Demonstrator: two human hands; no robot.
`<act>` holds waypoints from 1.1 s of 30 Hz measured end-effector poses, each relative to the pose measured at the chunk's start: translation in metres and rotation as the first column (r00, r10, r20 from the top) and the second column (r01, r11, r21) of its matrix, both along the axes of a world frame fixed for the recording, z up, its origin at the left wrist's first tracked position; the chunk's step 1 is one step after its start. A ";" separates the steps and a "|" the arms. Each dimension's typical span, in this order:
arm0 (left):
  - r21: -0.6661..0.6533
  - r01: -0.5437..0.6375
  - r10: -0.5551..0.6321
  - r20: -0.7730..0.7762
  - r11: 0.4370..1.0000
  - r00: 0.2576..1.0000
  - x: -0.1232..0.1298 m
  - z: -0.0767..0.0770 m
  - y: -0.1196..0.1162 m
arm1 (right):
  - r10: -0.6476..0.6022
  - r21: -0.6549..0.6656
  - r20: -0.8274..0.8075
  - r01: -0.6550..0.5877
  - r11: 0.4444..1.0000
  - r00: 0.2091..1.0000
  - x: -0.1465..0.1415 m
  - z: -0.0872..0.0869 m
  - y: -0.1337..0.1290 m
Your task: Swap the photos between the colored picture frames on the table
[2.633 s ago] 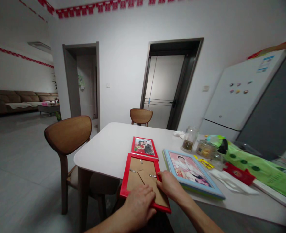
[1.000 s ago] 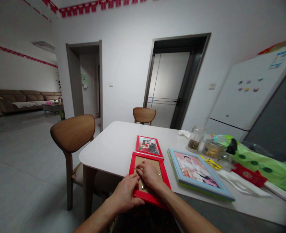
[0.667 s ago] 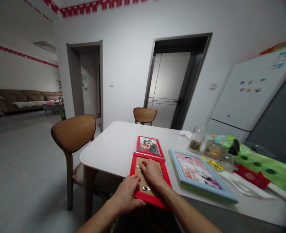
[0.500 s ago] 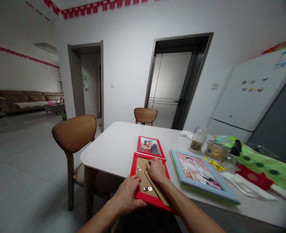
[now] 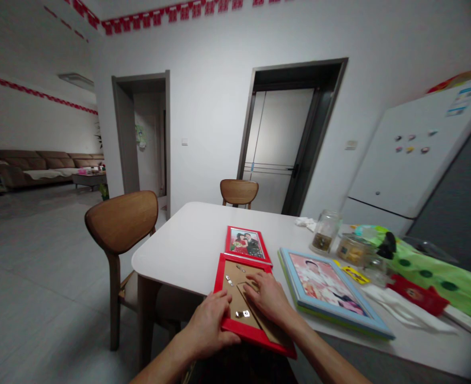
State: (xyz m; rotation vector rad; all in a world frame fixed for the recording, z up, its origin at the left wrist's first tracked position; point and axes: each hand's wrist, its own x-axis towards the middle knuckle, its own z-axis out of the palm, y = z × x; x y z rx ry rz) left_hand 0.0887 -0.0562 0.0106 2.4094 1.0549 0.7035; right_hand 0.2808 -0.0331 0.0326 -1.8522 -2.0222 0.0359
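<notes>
Face-down red frame (image 5: 219, 277) is set at the near edge of the white table (image 5: 179, 240), near end sticking out past that edge. Its near left corner is gripped by the left hand (image 5: 209, 322), fingers laid on the left side, thumb at the near side; the grip is narrow. Its brown backing board (image 5: 233, 298) is touched on the right by the right hand (image 5: 269, 296), held loosely open with fingers a bit apart; part of the board is covered by it. Metal clips (image 5: 242, 314) and a slanted stand leg (image 5: 255, 314) are seen on the board. Just beyond the face-down frame, a red frame with a couple's photo (image 5: 243, 242) is placed face up. To its right, a blue frame (image 5: 327, 282) is stacked on a green frame (image 5: 311, 309). Farther right of it, a glass jar (image 5: 322, 237), food container (image 5: 353, 249), red packet (image 5: 417, 293), white tissues (image 5: 403, 312) and green bag (image 5: 439, 277) are bunched. A wooden chair (image 5: 123, 221) is placed to its left.
</notes>
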 end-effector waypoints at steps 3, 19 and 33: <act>-0.012 0.003 -0.003 -0.004 1.000 1.000 0.001 0.003 -0.002 | 0.054 -0.029 -0.009 -0.055 0.998 0.998 0.005 -0.001 -0.023; -0.235 -0.172 0.252 0.374 0.957 0.893 0.013 0.012 0.002 | 0.015 0.008 -0.229 -0.013 1.000 0.973 -0.005 0.031 -0.022; -0.474 -0.293 0.543 0.566 0.830 0.621 -0.069 0.006 0.057 | -0.053 0.023 -0.156 0.057 0.998 0.986 0.025 0.005 -0.029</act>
